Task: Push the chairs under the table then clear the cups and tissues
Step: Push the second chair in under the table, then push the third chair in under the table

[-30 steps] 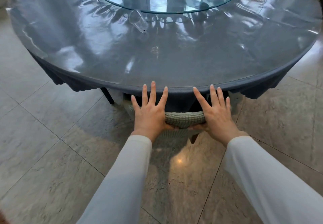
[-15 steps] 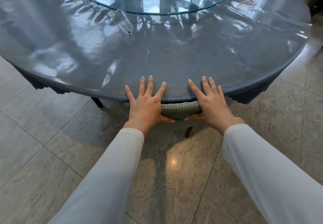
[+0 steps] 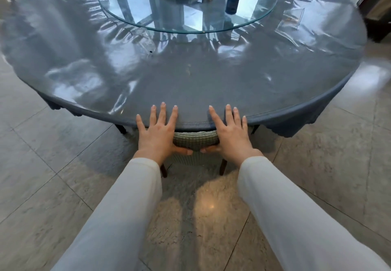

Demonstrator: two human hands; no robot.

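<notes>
While the left hand [image 3: 157, 135] and right hand [image 3: 229, 135] press flat on the one chair [image 3: 194, 140], fingers straight and spread, it sits tucked under the round table [image 3: 211, 84]; one can [image 3: 232, 1] stands on the single glass turntable [image 3: 254, 17], one clear cup [image 3: 146, 40] lies near its rim

Round table [image 3: 211, 84], draped in a grey-blue cloth under clear plastic film. A glass turntable [image 3: 254, 15] occupies its centre. A clear cup [image 3: 147, 39] lies on its side just beside the turntable's near-left rim.
</notes>
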